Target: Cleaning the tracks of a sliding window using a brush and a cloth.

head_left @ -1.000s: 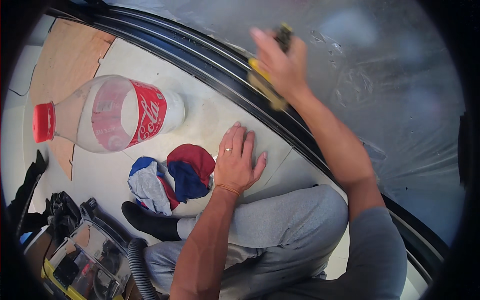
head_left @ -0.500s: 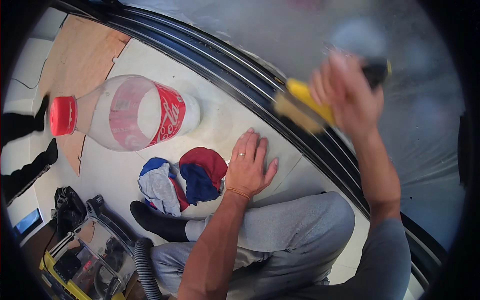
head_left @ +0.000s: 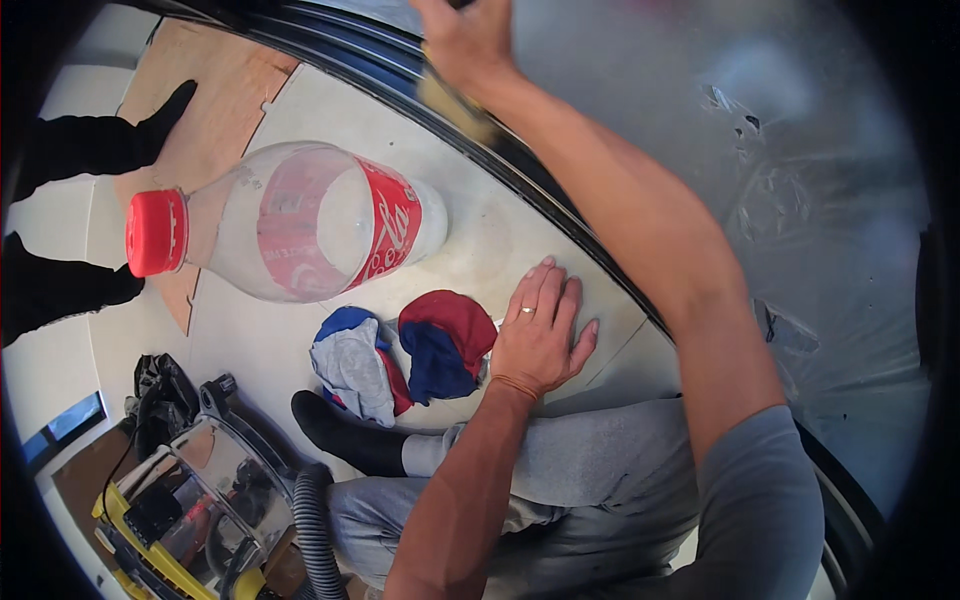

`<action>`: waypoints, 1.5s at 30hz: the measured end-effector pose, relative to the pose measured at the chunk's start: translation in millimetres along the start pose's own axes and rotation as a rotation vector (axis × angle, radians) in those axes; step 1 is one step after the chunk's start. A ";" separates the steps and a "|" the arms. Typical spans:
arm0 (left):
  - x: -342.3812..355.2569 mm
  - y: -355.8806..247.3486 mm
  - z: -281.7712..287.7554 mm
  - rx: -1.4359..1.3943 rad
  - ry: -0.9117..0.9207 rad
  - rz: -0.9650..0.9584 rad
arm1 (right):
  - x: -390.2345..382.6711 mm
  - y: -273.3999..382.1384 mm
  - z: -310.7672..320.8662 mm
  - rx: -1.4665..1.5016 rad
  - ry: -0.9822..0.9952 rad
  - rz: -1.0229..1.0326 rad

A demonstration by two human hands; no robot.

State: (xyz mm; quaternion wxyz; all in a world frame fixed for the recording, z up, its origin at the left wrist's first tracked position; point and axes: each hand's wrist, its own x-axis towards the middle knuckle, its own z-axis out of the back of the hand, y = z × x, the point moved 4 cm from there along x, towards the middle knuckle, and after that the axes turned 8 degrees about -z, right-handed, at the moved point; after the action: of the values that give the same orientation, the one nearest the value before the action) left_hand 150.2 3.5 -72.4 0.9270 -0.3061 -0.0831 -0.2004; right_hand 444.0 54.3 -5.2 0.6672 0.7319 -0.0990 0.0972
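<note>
My right hand (head_left: 472, 45), at the top of the view, is wrapped round a brush (head_left: 452, 106). Its tan bristles rest at the dark metal floor track (head_left: 345, 52), and my hand and forearm hide most of its yellow body. My left hand (head_left: 543, 335) lies flat on the pale tiled floor with fingers outstretched and holds nothing. Right beside it is a crumpled red and navy cloth (head_left: 445, 345). A grey, blue and red cloth (head_left: 355, 365) lies just left of that one.
A large clear bottle with a red cap (head_left: 157, 232) lies on its side. Another person's black-clad legs (head_left: 85, 150) are at the left, by a wooden board (head_left: 215, 85). A yellow and grey vacuum cleaner (head_left: 200, 490) with a ribbed hose (head_left: 315, 530) stands lower left. Translucent sheeting (head_left: 720, 190) spreads beyond the track.
My right hand has swept the brush along the track toward the upper left. The left hand stays planted on the floor. My view has shifted slightly, and the other person's feet have moved.
</note>
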 end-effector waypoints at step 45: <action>-7.2 4.6 -0.8 0.019 0.006 0.022 | -176.6 78.0 182.6 0.006 0.282 -0.103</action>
State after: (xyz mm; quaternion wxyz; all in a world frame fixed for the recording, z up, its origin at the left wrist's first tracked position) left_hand 145.7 8.7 -77.5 0.9323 -0.2975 -0.0788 -0.1902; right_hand 254.6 -131.9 4.4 0.6763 0.7170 0.0337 0.1652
